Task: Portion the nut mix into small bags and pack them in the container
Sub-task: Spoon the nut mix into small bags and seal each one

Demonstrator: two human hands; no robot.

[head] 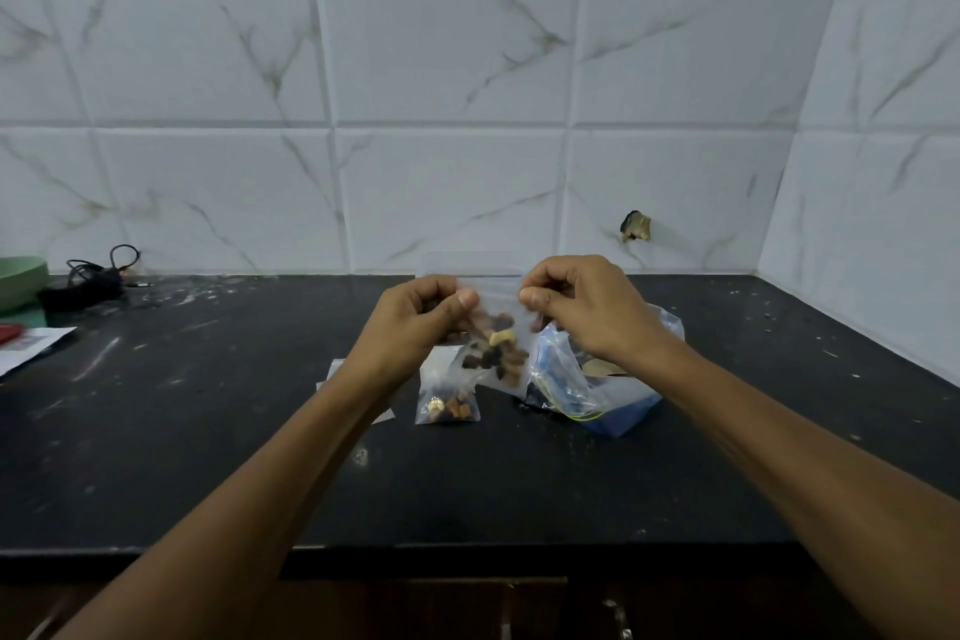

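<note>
A small clear bag with nuts in its lower part hangs above the black counter. My left hand pinches its top left corner and my right hand pinches its top right corner. Below it a second small bag of nut mix lies on the counter. To the right sits a larger crumpled clear bag over a blue container; what it holds is hard to make out. Flat empty bags peek out behind my left wrist.
At the far left stand a green bowl, a black cable, a red item and white paper. A tiled wall backs the counter and turns forward at the right. The counter's front edge runs below my forearms.
</note>
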